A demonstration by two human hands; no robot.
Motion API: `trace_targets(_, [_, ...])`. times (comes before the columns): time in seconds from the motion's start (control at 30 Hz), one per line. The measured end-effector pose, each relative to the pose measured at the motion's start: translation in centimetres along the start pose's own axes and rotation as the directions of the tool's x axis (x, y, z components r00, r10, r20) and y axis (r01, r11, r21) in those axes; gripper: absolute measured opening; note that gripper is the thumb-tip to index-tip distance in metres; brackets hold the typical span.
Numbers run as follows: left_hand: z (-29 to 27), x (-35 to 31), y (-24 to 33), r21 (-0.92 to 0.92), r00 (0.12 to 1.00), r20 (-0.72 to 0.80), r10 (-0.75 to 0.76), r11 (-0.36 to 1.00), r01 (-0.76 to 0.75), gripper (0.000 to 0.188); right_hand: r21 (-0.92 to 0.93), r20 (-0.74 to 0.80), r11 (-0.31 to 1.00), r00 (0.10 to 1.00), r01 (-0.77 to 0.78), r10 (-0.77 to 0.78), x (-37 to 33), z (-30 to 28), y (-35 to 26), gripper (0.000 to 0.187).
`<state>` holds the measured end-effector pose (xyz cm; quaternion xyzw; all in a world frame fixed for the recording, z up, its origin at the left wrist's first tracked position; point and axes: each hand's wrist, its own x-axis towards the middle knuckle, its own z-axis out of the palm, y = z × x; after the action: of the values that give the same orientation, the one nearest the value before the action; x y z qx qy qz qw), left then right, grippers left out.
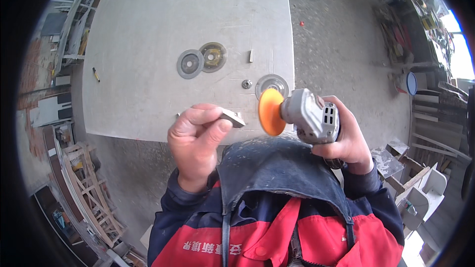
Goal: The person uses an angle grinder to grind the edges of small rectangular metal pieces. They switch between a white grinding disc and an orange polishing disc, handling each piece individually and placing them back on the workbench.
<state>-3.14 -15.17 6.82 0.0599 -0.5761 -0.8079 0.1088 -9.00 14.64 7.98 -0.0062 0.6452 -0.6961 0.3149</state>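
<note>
Saw the left hand [195,141] pinching a small grey metal wrench [232,117] between thumb and fingers, raised over the near edge of the surface [148,29]. Right hand [346,136] was wrapped around a grey angle grinder [311,116], its orange backing pad [271,111] facing the wrench, just beside it, not touching. On the surface: a grey disc [190,64] overlapping a yellowish disc [213,57] mid-slab, a third disc [271,84] by the right edge, a small nut [247,84] beside it.
</note>
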Motion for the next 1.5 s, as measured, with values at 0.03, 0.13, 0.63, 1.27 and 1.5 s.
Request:
trace_targets(0.03, [-1.3,0.2,-0.1,0.005,0.999,-0.009,-0.035,0.999,0.035,0.023,-0.003,-0.031,1.000,0.999,0.012,-0.012,-0.2,-0.3,0.3,0.080])
trace_targets(0.13, [-6.3,1.4,-0.3,0.159,0.973,-0.152,-0.173,0.967,0.197,0.020,0.062,-0.099,0.998,0.995,0.023,-0.016,-0.6,-1.2,1.6,0.080])
trace_targets(0.63, [-13.1,0.2,-9.6,0.911,0.992,-0.117,-0.055,0.392,0.129,0.030,0.027,-0.215,0.999,0.976,0.046,-0.039,-1.4,-0.8,2.7,0.094])
trace_targets(1.27, [-9.6,-1.2,-12.1,0.884,0.965,-0.003,-0.263,0.450,0.126,0.021,0.074,-0.222,0.995,0.974,0.065,-0.047,-2.3,-1.4,3.6,0.088])
trace_targets(1.5, [-8.1,-0.9,-12.4,0.919,0.968,-0.079,-0.238,0.358,0.163,0.017,0.037,-0.253,0.996,0.965,0.086,-0.074,-2.1,-1.1,3.9,0.095])
